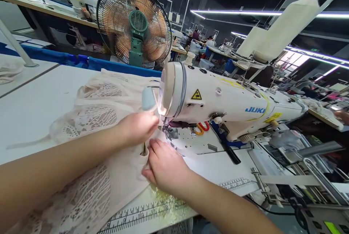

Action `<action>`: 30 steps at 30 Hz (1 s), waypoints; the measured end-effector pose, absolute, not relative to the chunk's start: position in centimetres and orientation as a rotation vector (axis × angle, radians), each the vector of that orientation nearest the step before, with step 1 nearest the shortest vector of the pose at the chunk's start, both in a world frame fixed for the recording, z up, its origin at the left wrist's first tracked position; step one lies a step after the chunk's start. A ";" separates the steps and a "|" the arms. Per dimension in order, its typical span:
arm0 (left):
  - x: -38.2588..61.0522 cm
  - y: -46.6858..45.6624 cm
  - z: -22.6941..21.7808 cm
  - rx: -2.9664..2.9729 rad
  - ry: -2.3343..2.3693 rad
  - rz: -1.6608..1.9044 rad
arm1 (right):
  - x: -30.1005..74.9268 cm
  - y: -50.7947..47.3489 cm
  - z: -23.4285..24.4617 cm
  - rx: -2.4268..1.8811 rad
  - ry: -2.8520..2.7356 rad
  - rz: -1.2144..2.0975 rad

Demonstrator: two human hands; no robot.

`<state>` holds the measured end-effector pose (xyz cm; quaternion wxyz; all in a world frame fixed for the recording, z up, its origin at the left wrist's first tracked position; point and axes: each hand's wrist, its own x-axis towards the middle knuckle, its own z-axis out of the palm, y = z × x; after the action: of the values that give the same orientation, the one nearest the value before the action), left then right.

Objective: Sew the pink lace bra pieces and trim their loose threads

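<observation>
A white Juki sewing machine [231, 105] stands on the white table [35, 103]. Pale pink lace fabric [103, 117] lies spread to its left and runs under the needle area [167, 129]. My left hand [139, 126] is closed, pinching the fabric just left of the presser foot, with a thin tool [144, 149] sticking down from it. My right hand [163, 166] rests on the fabric's near edge in front of the needle, fingers curled and pressing the cloth down.
A standing fan [135, 25] spins behind the table. A blue bin edge [81, 60] runs along the table's far side. A ruler strip [147, 210] marks the front edge. Thread cones [286, 27] rise at right. Other workstations and people fill the background.
</observation>
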<state>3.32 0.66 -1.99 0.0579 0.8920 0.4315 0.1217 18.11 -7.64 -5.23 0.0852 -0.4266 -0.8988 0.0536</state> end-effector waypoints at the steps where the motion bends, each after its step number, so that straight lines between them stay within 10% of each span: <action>1: 3.0 -0.4 -2.5 2.744 1.217 0.339 | 18.3 -7.6 -5.2 -1.266 -2.671 0.173; 30: 2.4 -1.4 -4.9 2.963 0.959 0.341 | 22.6 -11.0 -6.1 -1.244 -2.605 0.103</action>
<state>2.44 -1.43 -4.88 0.0043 0.9458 0.3061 0.1087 22.64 -11.02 -6.11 0.1260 -0.4272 -0.8946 0.0355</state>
